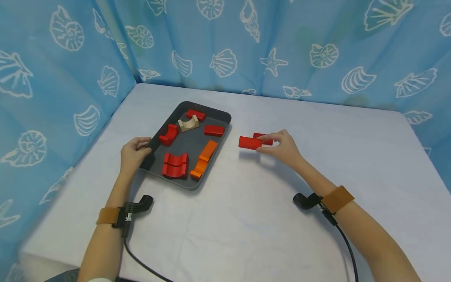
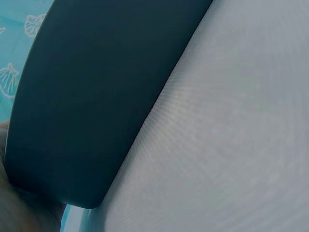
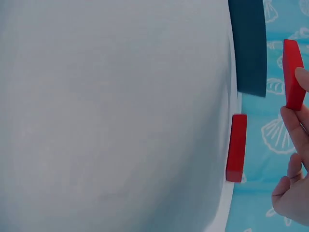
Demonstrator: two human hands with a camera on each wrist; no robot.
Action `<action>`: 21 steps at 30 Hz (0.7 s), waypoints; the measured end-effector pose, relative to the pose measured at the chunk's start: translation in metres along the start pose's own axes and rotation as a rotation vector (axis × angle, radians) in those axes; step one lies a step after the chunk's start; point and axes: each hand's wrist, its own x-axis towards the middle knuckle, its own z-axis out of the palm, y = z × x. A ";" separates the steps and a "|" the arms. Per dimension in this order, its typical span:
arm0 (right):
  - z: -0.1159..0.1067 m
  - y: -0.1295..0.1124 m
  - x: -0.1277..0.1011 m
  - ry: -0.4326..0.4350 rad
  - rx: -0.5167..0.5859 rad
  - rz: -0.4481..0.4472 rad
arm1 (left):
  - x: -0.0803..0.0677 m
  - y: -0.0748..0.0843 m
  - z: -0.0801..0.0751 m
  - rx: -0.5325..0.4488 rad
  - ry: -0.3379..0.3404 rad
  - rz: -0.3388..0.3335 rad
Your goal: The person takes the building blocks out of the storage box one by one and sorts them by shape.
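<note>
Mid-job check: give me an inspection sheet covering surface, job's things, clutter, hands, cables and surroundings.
Surface: white cloth, lightly creased.
Job's things: tray holds red blocks, orange blocks and a beige block; a loose red block lies outside it.
Clutter: nothing seen.
Hands: left hand grips the tray's rim; right hand pinches a held red block.
Cables: left cable and right cable run from the wrists.
Surroundings: blue curtain with white shells.
</note>
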 end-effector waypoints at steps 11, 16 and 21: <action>-0.008 0.017 -0.003 -0.037 -0.031 0.063 | -0.001 0.000 -0.002 -0.019 -0.004 -0.008; -0.013 0.026 -0.002 -0.070 -0.040 0.090 | -0.001 -0.001 0.001 -0.045 -0.002 -0.042; -0.019 0.033 -0.003 -0.090 -0.055 0.100 | 0.001 0.000 0.003 -0.053 -0.009 -0.056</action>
